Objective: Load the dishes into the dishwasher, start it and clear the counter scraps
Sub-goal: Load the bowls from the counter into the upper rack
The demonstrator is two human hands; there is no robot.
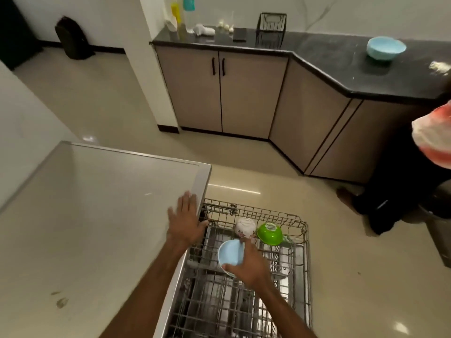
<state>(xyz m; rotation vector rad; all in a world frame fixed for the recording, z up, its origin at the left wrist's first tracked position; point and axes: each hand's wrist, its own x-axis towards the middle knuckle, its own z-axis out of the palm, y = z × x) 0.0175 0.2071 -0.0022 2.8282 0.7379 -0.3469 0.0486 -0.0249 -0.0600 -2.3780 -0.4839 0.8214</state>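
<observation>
A dark backpack (73, 37) leans against the far left wall, on the floor. In the near left lies a white table (85, 215) with a few brown smudges. The left hand (185, 220) rests flat on its right edge, grip spread and fingers straight.

At the back, the left end of a dark stone table (341, 64) carries a yellow bottle (177, 13) and a teal-labelled bottle (189, 6). Their writing is too blurred to read. Next along it come a white cloth (203, 30), garlic bulbs (225, 26), a dark phone (240, 34) and a black wire basket (271, 29).

Below, a dishwasher rack (219, 308) is pulled out over the floor. The right hand (251, 264) holds a light blue bowl (230, 254) on its side over the rack's middle. Its grip is curled round the bowl, with the thumb on the rim. Whether the bowl touches the wires is unclear. At the rack's far end a white floral bowl (245, 226) sits upside down just beside a tipped green bowl (269, 234).

Further right on the dark table stand a second light blue bowl (385, 48) and pale scraps (439, 67). A person in dark clothes (402, 191) is at the right edge.
</observation>
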